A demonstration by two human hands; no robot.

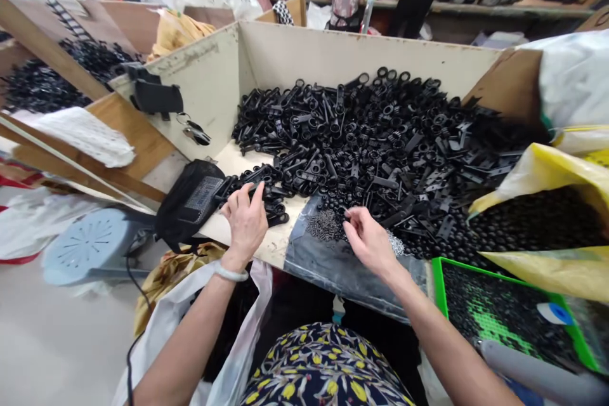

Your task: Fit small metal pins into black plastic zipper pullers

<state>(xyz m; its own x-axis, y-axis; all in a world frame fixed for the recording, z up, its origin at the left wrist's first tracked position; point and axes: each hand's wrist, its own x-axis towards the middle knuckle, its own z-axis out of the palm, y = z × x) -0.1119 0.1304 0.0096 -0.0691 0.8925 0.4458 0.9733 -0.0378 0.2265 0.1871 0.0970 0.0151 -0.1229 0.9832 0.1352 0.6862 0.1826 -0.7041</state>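
Note:
My left hand (pixel 246 217), with a pale bracelet at the wrist, is over a small group of black plastic parts (pixel 278 209) at the front left of the worktop. Its thumb and forefinger are raised a little apart; whether a part lies between them is unclear. Pinched together, the fingers of my right hand (pixel 365 235) hold something small beside a pile of tiny metal pieces (pixel 324 226). Silvery small pieces (pixel 396 243) lie just right of that hand. Behind both hands spreads a large heap of black parts (pixel 352 133).
A green tray (pixel 440 285) of small black pieces stands at the right, below a yellow bag (pixel 547 168). A black pouch (pixel 190 200) and a blue stool (pixel 90 241) are at the left. A white bag (pixel 166 336) hangs in front. People stand farther back.

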